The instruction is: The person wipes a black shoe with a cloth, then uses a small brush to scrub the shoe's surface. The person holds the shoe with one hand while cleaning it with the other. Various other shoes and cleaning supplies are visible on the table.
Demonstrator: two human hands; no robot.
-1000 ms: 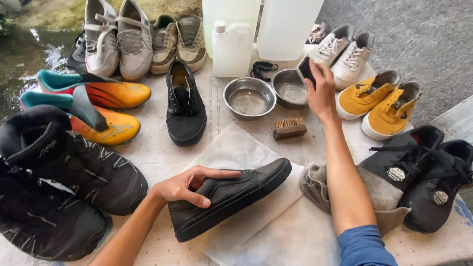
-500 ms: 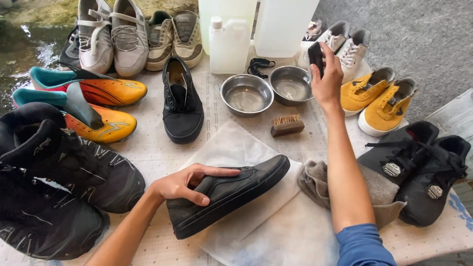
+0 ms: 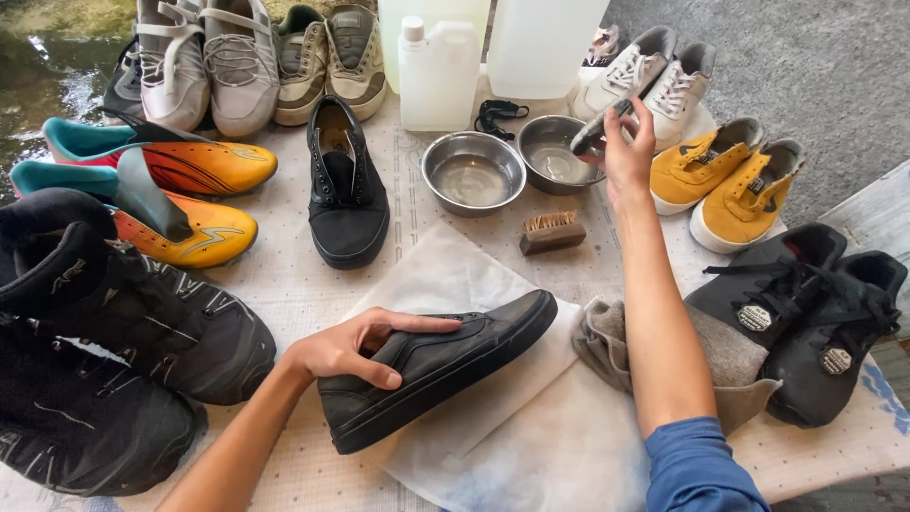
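**Shoe steadied on white sheet, small brush held over bowl**

The left hand point(image 3: 346, 349) lies across the collar of the black slip-on shoe point(image 3: 441, 365), fingers spread and part curled, thumb on the near side. This appears to pin the shoe on its side against the white sheet point(image 3: 445, 275), which covers the table point(image 3: 284, 284) near the centre, probably to keep the surface clean.

The right hand point(image 3: 627, 152) is raised at the far right, fingers pinched around a small dark brush point(image 3: 595, 133) directly above the right steel bowl point(image 3: 555, 156). The left steel bowl point(image 3: 472, 173) stands just beside it. A wooden bristle brush point(image 3: 552, 232) rests nearer, within reach, and a grey cloth point(image 3: 607, 341) lies bunched right of the shoe
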